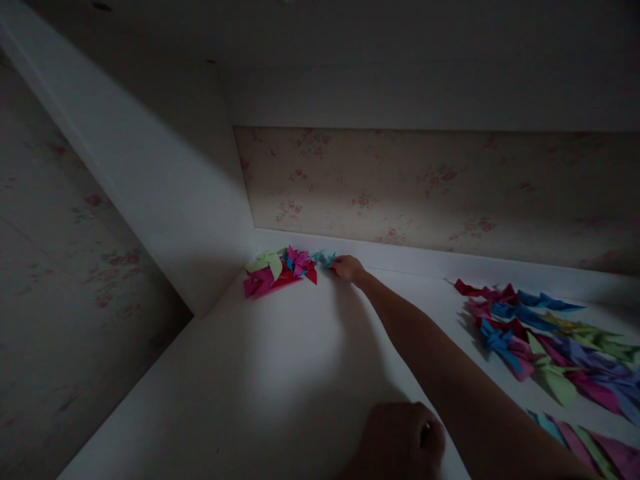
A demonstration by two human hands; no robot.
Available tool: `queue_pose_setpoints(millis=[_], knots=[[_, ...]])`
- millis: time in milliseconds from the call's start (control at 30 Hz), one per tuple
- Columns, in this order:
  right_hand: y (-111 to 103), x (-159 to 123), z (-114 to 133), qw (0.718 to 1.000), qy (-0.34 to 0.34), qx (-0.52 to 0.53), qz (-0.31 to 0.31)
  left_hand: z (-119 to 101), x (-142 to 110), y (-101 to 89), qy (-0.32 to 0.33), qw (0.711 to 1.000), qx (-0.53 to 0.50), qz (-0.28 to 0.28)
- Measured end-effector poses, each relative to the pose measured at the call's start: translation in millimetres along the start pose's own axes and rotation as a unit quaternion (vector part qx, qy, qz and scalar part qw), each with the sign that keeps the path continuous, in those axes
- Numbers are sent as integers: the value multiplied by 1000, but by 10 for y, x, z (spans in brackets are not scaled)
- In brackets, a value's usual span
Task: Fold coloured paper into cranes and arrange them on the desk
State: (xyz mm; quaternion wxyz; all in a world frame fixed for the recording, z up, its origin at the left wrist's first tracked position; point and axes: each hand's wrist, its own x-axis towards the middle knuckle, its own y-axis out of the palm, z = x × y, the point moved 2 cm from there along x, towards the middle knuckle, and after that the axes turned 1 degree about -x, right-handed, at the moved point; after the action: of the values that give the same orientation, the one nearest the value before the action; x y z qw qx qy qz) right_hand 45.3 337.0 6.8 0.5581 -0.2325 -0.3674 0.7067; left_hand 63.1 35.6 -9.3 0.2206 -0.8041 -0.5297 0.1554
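Observation:
My right hand [349,267] reaches far across the white tabletop [280,373] to the back left corner. Its fingers are closed on a small blue folded paper piece [325,259] at the edge of a little pile of folded paper shapes [280,270] in pink, green, red and blue. My left hand [401,440] rests near the front edge as a closed fist, and nothing shows in it. The light is dim, so fine detail of the fingers is hard to read.
A larger spread of folded paper shapes [550,340] lies at the right, with more [590,447] at the front right corner. A white side panel [165,200] bounds the left, and a flowered wall [425,187] stands behind a white ledge [450,260].

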Motion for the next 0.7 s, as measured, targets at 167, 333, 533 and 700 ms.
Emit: queue_pose_setpoints(millis=[167,333,533,700], knots=[[-143,-72,79,998,-11,22,-63,34,-6,23,-2,1000,10,-11],[-373,-242,279,986,-48,96,-128,3,-35,-28,4,999,-30,-10],[-596,-911,446,949,-53,280,-134,18,3,-64,-20,981,-187,-53],[-748,-1810,320,865,-19,485,-129,90,56,-64,-125,892,-421,-110]])
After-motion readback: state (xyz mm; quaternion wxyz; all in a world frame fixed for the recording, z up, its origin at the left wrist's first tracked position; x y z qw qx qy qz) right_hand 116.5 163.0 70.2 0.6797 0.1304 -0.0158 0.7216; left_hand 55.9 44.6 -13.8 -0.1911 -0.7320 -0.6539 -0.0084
